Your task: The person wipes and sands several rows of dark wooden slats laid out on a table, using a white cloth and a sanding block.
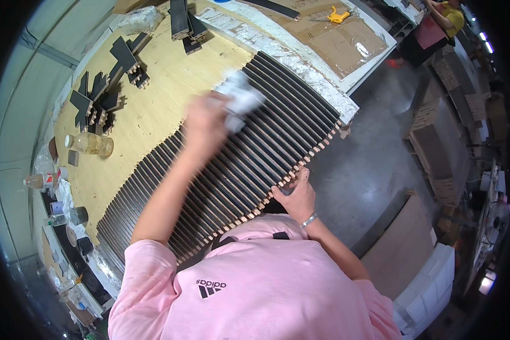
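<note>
a bottle (89,143) and loose black pieces (80,103) sit near the slats (232,175).

Slat row (266,153) along near edge of worktop (158,99); cloth (242,97) on row, at left hand (205,120); right hand (298,199) at near slat ends (317,149); loose slats (124,55) behind row; bottle (92,144) near left edge.

A pale panelled wall (14,119) occupies the left side; a grey beam (51,52) crosses it at the upper left. The surface (153,116) has a light wood top. Brown cardboard (326,48) covers a white-edged area at its upper right. The grey floor (345,181) extends to the right and reflects light diffusely. Brown cartons (436,136) stand along the right side. Bright lamps (489,47) show at the upper right.
</note>
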Demonstrator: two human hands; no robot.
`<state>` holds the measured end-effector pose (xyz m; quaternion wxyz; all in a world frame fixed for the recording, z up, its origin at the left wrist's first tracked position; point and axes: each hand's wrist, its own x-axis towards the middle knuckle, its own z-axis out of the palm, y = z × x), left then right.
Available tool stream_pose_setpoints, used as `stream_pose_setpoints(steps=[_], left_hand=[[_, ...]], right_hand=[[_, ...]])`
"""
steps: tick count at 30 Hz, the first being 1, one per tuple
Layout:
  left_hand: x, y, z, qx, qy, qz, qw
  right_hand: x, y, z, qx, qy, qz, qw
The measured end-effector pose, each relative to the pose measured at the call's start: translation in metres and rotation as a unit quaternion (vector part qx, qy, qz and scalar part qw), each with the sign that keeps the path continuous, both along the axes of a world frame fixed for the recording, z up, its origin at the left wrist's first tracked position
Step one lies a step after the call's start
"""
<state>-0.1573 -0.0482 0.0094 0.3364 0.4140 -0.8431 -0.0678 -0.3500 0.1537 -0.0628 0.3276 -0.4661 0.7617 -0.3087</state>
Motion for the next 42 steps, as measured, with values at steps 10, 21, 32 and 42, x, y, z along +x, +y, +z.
stream_pose_setpoints(steps=[10,21,32,42], left_hand=[[0.047,-0.084,-0.031,-0.031,-0.143,0.136,0.98],[-0.022,-0.062,-0.046,-0.015,-0.073,-0.15,0.986],[-0.099,0.002,-0.021,-0.016,-0.174,-0.448,0.877],[-0.092,-0.116,-0.053,-0.006,-0.117,0.022,0.993]], right_hand=[[0.001,0.0,-0.002,0.003,0.035,0.003,0.999],[-0.001,0.002,-0.001,0.015,0.043,0.008,0.999],[-0.003,0.0,0.006,0.068,0.04,0.013,0.997],[-0.002,-0.002,0.009,0.064,0.002,0.017,0.998]])
